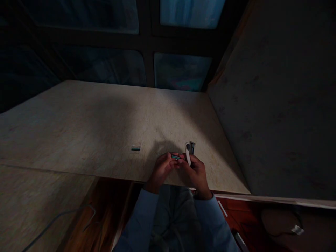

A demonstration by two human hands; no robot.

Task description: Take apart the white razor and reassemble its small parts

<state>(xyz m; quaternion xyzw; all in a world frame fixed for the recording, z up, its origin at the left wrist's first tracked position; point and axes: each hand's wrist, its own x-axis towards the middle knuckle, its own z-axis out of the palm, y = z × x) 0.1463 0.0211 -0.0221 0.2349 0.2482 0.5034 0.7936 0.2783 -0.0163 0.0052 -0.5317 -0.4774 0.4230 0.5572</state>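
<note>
My left hand [162,168] and my right hand [195,173] meet over the near edge of a pale plywood tabletop [110,122]. Between the fingertips of both hands sits a small teal strip [175,157], pinched. My right hand also grips a small white and grey tool [189,151] that sticks up above the fingers. A second small teal piece [135,148] lies alone on the tabletop, to the left of my hands. Blue sleeves cover both forearms.
A plywood wall panel [275,105] rises on the right. Dark window panes [181,71] stand behind the table. A lower plywood surface [31,206] with a thin cable [60,217] lies at the near left. The room is dim.
</note>
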